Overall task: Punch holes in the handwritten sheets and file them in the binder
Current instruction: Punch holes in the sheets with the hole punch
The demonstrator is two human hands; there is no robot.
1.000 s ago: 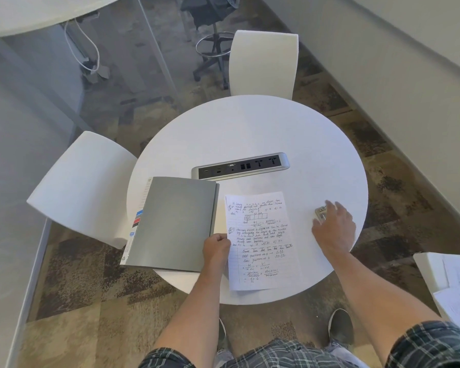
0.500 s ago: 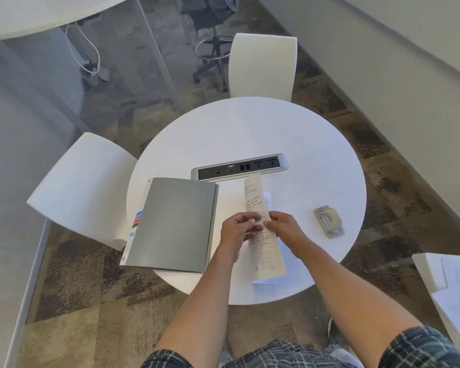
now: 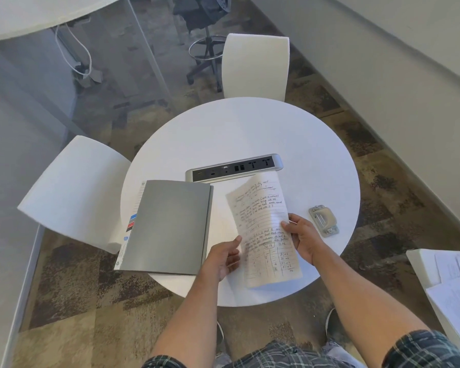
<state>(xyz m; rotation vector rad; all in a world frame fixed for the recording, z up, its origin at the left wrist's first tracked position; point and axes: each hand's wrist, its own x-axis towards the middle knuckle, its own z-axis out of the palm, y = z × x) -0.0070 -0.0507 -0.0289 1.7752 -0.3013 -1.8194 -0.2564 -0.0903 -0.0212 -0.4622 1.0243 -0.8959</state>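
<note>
A handwritten lined sheet point(image 3: 260, 219) is lifted above the round white table point(image 3: 250, 128), its written face toward me. My left hand point(image 3: 222, 257) holds its left edge low down, thumb on the paper. My right hand point(image 3: 302, 239) pinches its right edge at mid height. A closed grey binder point(image 3: 168, 227) with coloured tabs along its left side lies flat on the table's left part. A small beige and metal hole punch point(image 3: 324, 220) sits on the table just right of my right hand.
A silver power strip point(image 3: 234, 170) is set in the table's middle, behind the sheet. White chairs stand at the left point(image 3: 72, 189) and the far side point(image 3: 255, 65). More written sheets point(image 3: 454, 282) lie on a white surface at the right edge.
The sheet lay flat a second ago with my right hand at the punch. Both hands then lifted it edge-on, and now it is turned over with another written face toward me.
</note>
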